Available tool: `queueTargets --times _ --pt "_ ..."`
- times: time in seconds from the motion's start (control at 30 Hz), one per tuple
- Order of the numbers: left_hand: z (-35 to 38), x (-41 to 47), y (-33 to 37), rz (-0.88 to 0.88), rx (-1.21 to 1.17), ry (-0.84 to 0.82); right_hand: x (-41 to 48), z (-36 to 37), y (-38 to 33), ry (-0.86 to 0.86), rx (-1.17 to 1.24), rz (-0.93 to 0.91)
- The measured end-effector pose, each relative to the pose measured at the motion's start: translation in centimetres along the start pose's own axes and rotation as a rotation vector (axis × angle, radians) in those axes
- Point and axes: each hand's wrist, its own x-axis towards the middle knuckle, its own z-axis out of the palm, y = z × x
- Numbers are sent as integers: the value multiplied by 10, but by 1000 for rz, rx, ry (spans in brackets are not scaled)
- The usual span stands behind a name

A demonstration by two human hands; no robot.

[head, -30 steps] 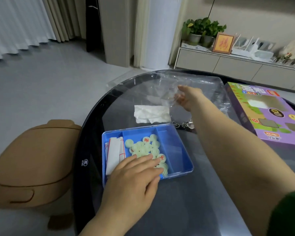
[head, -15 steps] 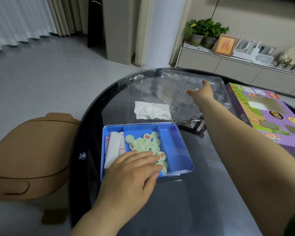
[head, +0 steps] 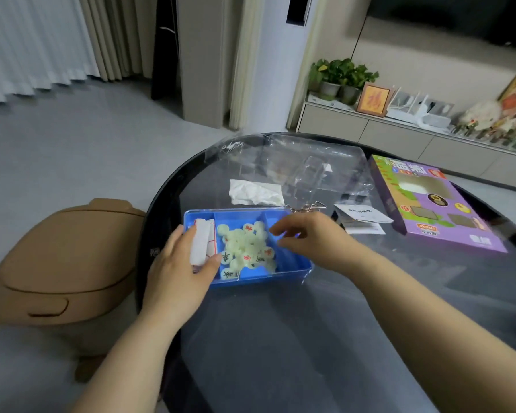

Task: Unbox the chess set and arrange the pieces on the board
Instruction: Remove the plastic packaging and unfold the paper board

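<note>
So far: lid (head: 316,162) off, at 12 o'clock from tray (head: 265,280). Pieces (head: 245,248) heaped in its middle compartment, none set out. My left hand (head: 176,272) pinches the folded board (head: 201,242) at 9; my right hand (head: 316,239) hovers at 3, fingers loosely curled, empty. Unfolding and placing remain.

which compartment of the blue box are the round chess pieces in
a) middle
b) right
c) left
a: the pale round pieces are heaped in the middle compartment of the blue box, with the folded white sheet in the compartment to their left.
</note>
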Motion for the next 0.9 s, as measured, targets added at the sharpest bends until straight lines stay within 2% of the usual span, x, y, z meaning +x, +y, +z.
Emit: queueTargets --times 0.2,0.3,0.37,0.47,0.53,0.7,0.8,0.9 --pt "5 -21 2 43 119 -117 -22 7 -22 -206 -160 -4" --pt "8 -39 8 105 202 -134 -42 8 -20 -280 -375 -99" --pt "11 -47 10 158 245 -114 -57 17 -12 -219 -451 -139" --pt "12 -56 12 235 288 -127 -80 36 3 51 -458 -287" --pt "15 -61 11 268 331 -115 -88 46 14 150 -468 -297" --pt "17 -71 15 321 480 -58 -90 48 13 237 -618 -215" --pt "17 -74 20 304 451 -76 -93 46 17 273 -665 -257" --pt "18 -73 19 347 421 -29 -93 41 18 227 -664 -191"
